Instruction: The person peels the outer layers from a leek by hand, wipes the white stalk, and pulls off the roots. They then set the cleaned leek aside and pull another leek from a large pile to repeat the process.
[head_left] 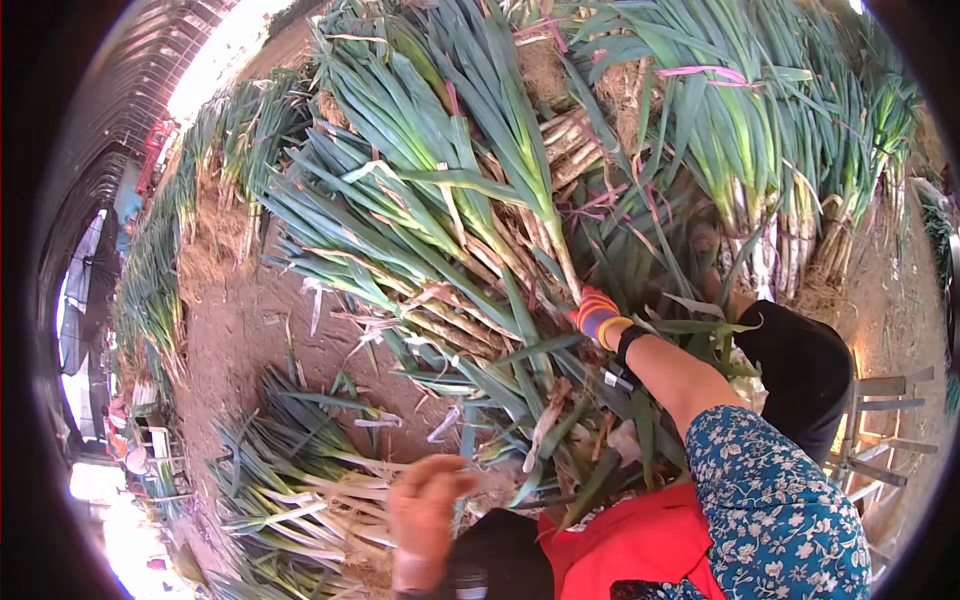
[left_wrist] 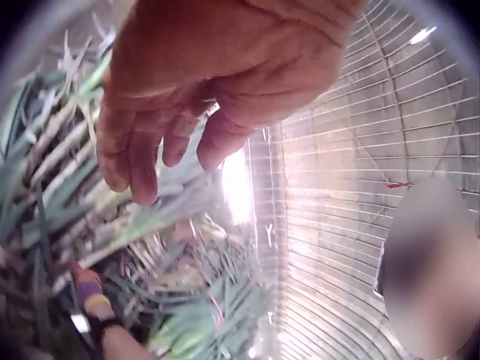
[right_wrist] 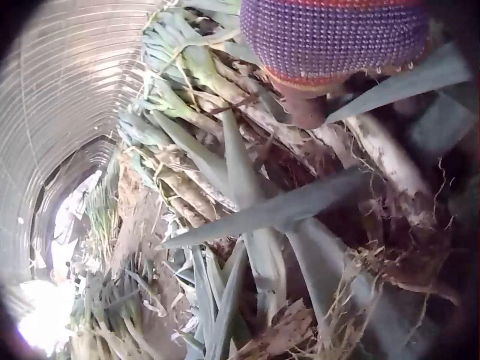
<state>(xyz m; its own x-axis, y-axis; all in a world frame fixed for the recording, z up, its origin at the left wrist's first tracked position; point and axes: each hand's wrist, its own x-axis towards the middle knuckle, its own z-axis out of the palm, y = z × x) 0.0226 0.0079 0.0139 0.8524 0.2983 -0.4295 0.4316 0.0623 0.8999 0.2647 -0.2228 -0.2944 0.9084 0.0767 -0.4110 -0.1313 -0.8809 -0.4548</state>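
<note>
My right hand, in a knitted glove of purple, orange and yellow, grips a long green onion near its root end. Its leaves stretch up and away over the big pile. In the right wrist view, a bare fingertip pokes out below the glove, close to a pale stalk with thin roots. My bare left hand hangs in the air, fingers loosely bent and holding nothing. Beneath it, a smaller heap of green onions with pale stalks lies on the ground.
Green onion bundles tied with pink string stand at the back right. More bundles line the left side. Loose leaves and peelings cover the space before my knees. A wooden chair is at right. Brown soil shows between heaps.
</note>
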